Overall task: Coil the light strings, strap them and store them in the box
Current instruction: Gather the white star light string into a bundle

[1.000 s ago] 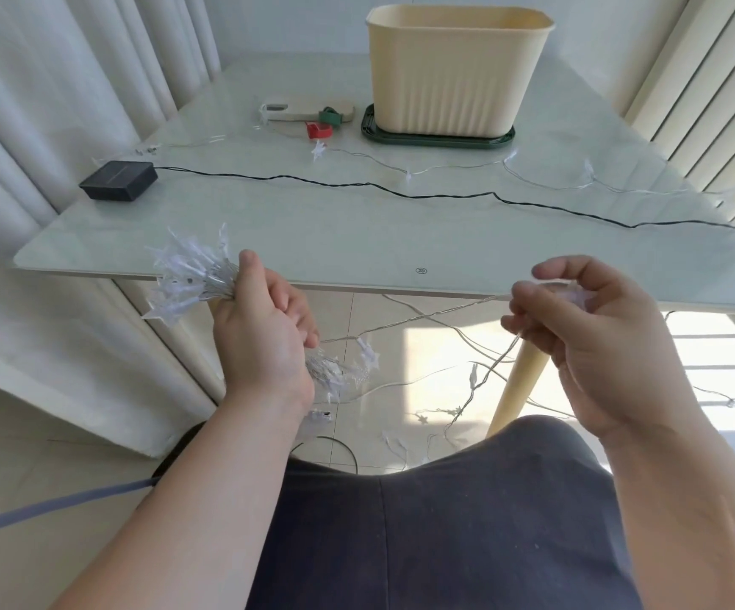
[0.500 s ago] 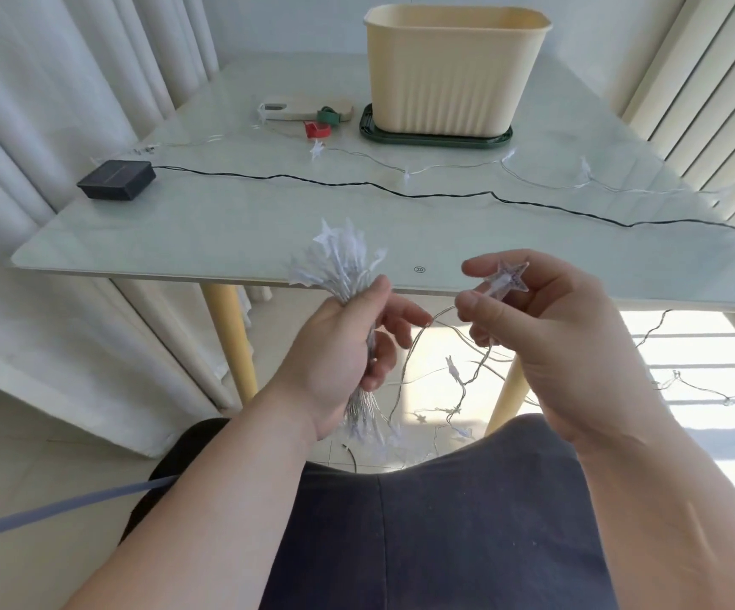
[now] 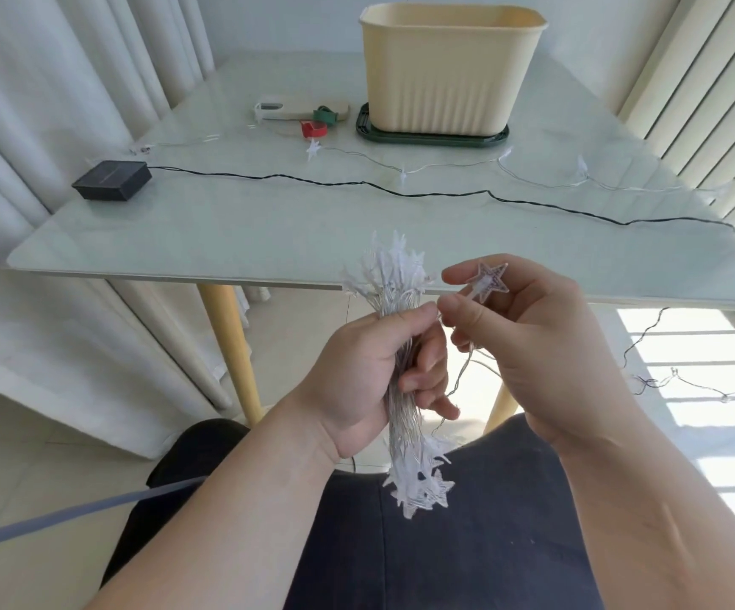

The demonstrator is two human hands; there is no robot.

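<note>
**Star Lights Gathered in a Fist**

Head view: the left hand [image 3: 370, 380] is gripping a bundle [image 3: 394, 275] of thin clear wire, with frosted plastic stars fanning out above and below the fist, at the near edge of the glossy table [image 3: 268, 231]. The right hand [image 3: 532, 345] is pinching one translucent star [image 3: 488, 279] between thumb and forefinger, just beside the bundle. The ribbed cream box [image 3: 449, 68] is standing at the table's far side.

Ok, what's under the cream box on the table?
A dark green tray sits under the cream box; only its rim shows at the front and sides. The box covers its middle and back edge.
</note>
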